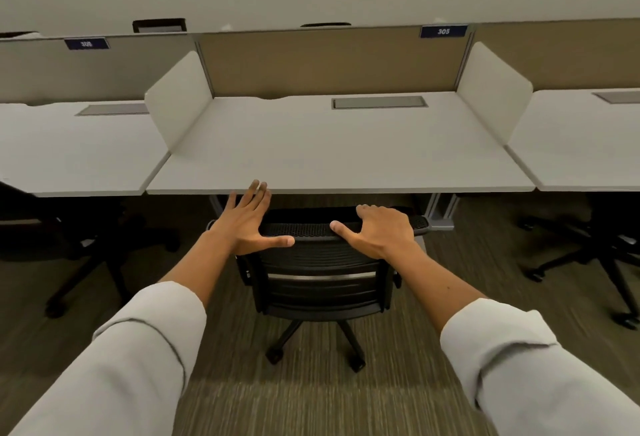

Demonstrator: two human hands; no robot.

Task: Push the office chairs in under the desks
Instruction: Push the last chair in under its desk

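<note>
A black mesh office chair (318,283) stands straight ahead, its seat tucked under the white desk (346,158) and its backrest close to the desk's front edge. My left hand (247,224) is flat over the backrest's top left corner, fingers spread and pointing at the desk edge, thumb lying along the top rail. My right hand (377,231) sits on the top right of the backrest, fingers curled over the far side and thumb along the near side. The chair's wheeled base (315,338) shows on the carpet below.
Another dark office chair (86,245) stands at the left desk (69,158), and one more chair (595,238) at the right desk (581,144). White side dividers (176,103) and a tan back panel (329,65) with plate 305 (443,31) bound the middle desk. Striped carpet (311,401) lies behind the chair.
</note>
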